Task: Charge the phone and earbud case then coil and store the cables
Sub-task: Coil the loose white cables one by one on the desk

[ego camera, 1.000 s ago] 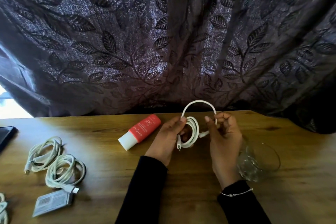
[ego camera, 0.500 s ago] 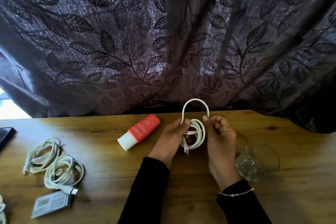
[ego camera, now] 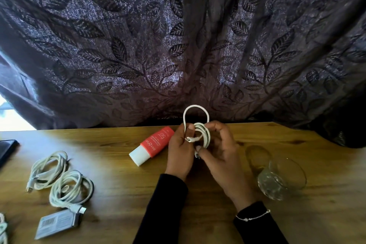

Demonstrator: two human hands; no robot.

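Both hands, the left hand point(ego camera: 181, 148) and the right hand point(ego camera: 219, 150), hold with curled fingers the small coiled white cable point(ego camera: 200, 134) above the brown wooden table point(ego camera: 118, 174), one loop standing upward.

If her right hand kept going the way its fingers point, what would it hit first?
The right hand points up-left, so it would first meet the left hand, across the white cable both hold. Depth is hard to judge.

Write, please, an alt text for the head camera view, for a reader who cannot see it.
Two hands, left hand and right hand, hold a half-coiled white cable above a wooden table. Two coiled cables lie at left, a red tube behind, a glass bowl at right.
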